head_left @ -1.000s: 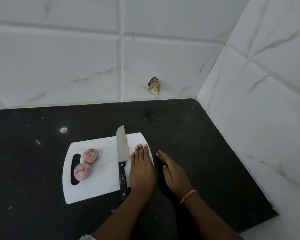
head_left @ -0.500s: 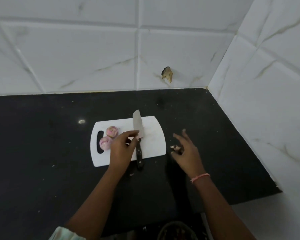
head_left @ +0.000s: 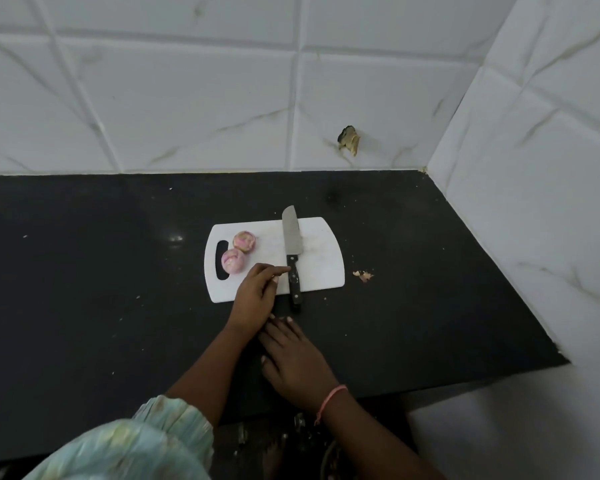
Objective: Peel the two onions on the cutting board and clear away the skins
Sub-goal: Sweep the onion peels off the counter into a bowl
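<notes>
on white board [head_left: 321,271]: two onions [head_left: 239,251], one knife [head_left: 292,251]

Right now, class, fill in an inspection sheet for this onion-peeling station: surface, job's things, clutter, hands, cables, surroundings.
Surface: black counter, pale specks scattered on it.
Job's things: two peeled onions at the handle end of the white cutting board; knife lying across the board.
Clutter: onion skin scraps on the counter right of the board.
Hands: left hand over the board's near edge, fingers reaching to the knife handle; right hand flat on the counter.
Cables: nothing seen.
Surroundings: white tiled walls, a chipped hole in one tile.
</notes>
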{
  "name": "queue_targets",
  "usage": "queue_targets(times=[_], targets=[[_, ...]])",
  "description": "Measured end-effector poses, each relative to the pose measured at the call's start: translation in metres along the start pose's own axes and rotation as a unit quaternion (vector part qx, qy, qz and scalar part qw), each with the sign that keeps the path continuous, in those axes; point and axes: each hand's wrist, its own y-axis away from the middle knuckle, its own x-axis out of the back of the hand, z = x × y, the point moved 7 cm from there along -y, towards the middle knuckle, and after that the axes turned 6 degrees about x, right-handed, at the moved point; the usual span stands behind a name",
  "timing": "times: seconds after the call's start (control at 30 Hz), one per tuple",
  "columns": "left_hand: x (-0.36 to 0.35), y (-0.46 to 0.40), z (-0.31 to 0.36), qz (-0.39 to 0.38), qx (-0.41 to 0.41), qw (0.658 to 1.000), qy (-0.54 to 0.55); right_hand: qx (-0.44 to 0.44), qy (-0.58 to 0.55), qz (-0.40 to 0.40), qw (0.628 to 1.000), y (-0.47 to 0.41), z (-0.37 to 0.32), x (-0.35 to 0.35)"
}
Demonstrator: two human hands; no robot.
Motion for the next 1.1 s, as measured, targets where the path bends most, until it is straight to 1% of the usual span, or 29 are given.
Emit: queue_targets(times=[0.07, 0.17, 0.23, 0.33, 0.37, 0.4, 0.53, 0.57, 0.7, 0.8, 0.83, 0.9, 1.0, 1.1], targets=[[-0.004, -0.001, 0.001, -0.013, -0.013, 1.0, -0.017, -0.025, 0.064, -0.002, 0.998, 0.007, 0.014, -0.001], [-0.006, 0.003, 0.004, -0.026, -0.036, 0.998, -0.04, -0.09, 0.109, 0.014, 0.99, 0.025, 0.038, 0.013], [-0.006, 0.003, 0.003, -0.03, -0.032, 0.998, -0.038, -0.141, 0.124, 0.033, 0.982, 0.041, 0.062, 0.029], [-0.007, 0.004, 0.004, -0.032, -0.036, 0.998, -0.041, -0.249, 0.123, 0.076, 0.958, 0.07, 0.102, 0.06], [-0.008, 0.004, 0.004, -0.033, -0.037, 0.998, -0.041, -0.26, 0.129, 0.088, 0.953, 0.074, 0.107, 0.069], [-0.008, 0.004, 0.004, -0.033, -0.039, 0.998, -0.041, -0.248, 0.133, 0.09, 0.955, 0.073, 0.104, 0.073], [-0.007, 0.003, 0.001, -0.022, -0.026, 0.999, -0.032, -0.102, 0.088, 0.023, 0.991, 0.046, 0.059, 0.049], [-0.007, 0.002, -0.001, -0.019, -0.019, 0.999, -0.03, -0.085, 0.076, 0.015, 0.993, 0.041, 0.051, 0.042], [-0.006, 0.001, -0.001, -0.012, -0.015, 0.999, -0.027, -0.059, 0.06, 0.026, 0.996, 0.027, 0.043, 0.032], [-0.005, 0.001, 0.0, 0.001, -0.004, 1.0, -0.018, -0.017, 0.069, -0.013, 0.997, 0.019, 0.038, 0.023], [-0.004, 0.001, 0.0, 0.003, 0.001, 1.0, -0.016, -0.012, 0.075, -0.023, 0.997, 0.018, 0.038, 0.021], [-0.004, 0.002, 0.001, 0.0, 0.005, 1.0, -0.016, -0.026, 0.087, -0.012, 0.996, 0.017, 0.042, 0.022], [-0.005, 0.002, 0.001, -0.006, 0.007, 1.0, -0.024, -0.066, 0.09, 0.027, 0.993, 0.02, 0.054, 0.029], [-0.005, 0.003, 0.001, -0.005, 0.014, 1.0, -0.023, -0.127, 0.124, 0.059, 0.982, 0.031, 0.078, 0.043]])
